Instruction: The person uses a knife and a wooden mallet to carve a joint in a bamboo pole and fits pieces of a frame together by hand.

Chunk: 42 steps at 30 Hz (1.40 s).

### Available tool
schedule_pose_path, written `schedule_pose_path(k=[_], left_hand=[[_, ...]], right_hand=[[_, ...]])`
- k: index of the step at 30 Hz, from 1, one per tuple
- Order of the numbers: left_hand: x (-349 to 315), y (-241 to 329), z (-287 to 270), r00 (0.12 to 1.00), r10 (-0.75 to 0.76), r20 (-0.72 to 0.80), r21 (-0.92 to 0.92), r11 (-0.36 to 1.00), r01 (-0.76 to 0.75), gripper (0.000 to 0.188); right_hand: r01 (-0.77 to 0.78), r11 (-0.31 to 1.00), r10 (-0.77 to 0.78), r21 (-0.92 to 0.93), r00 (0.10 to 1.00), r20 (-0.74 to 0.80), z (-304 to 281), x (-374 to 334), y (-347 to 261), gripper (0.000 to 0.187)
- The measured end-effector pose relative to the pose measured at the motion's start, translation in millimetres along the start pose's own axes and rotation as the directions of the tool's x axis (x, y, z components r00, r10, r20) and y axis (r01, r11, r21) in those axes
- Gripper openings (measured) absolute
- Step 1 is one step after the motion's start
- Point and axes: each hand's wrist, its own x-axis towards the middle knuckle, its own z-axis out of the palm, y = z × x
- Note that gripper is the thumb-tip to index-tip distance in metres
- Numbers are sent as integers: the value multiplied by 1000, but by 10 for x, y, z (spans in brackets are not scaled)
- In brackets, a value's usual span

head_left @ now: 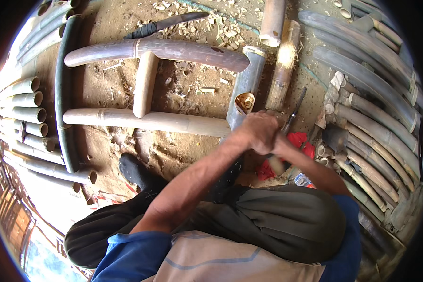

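My left hand (pixel 253 133) and my right hand (pixel 272 135) are closed together at the near end of a grey bamboo post (pixel 250 77). Whatever they grip is hidden among the overlapping fingers. Just beyond them, a rounded hole (pixel 245 101) is cut in the post, its inside pale. Two bamboo rails, a curved upper one (pixel 183 51) and a paler lower one (pixel 160 121), run left from this post to a dark green post (pixel 64 94). A short upright (pixel 145 84) joins the rails. A slim dark metal tool (pixel 296 109) shows beside my right wrist; I cannot tell whether it is held.
Beyond the upper rail lies a long dark blade with a wrapped grip (pixel 143 31), near scattered wood chips (pixel 228 30). Cut bamboo lengths are stacked left (pixel 21 114) and right (pixel 378 122). A red cloth (pixel 298 141) lies by my right forearm, near a loose bamboo piece (pixel 283 70).
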Motion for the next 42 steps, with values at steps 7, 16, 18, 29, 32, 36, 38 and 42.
schedule_pose_path(k=[7, 16, 18, 29, 32, 36, 38, 42], left_hand=[[-1334, 69, 14, 861, -102, -498, -98, 993, 61, 98], [-1645, -99, -54, 852, -410, -326, 334, 792, 510, 19], [-1546, 51, -415, 890, -296, -348, 553, 701, 450, 16], [-1301, 76, -906, 932, -359, -54, 398, 848, 350, 18], [-1336, 101, -770, 894, -446, -52, 288, 850, 441, 20], [-1343, 118, -538, 840, -542, -24, 159, 827, 539, 26], [-1323, 135, -413, 822, -570, -14, 107, 816, 568, 27], [-1262, 230, -96, 785, -617, -54, -106, 785, 610, 30]], right_hand=[[4, 402, 67, 916, 997, -33, 972, -341, -443, 29], [-113, 317, 48, 942, 994, 103, 972, -105, -241, 38], [-121, 181, 33, 976, 993, 117, 1052, 32, -252, 40], [-71, 155, 12, 985, 997, 70, 959, 32, -357, 37], [-81, 251, 71, 965, 995, 65, 908, 5, -314, 38], [-140, 374, 127, 917, 987, 99, 774, -11, -233, 39], [-167, 423, 181, 891, 979, 98, 690, -25, -263, 39], [-205, 572, 223, 794, 971, 90, 556, -23, -204, 38]])
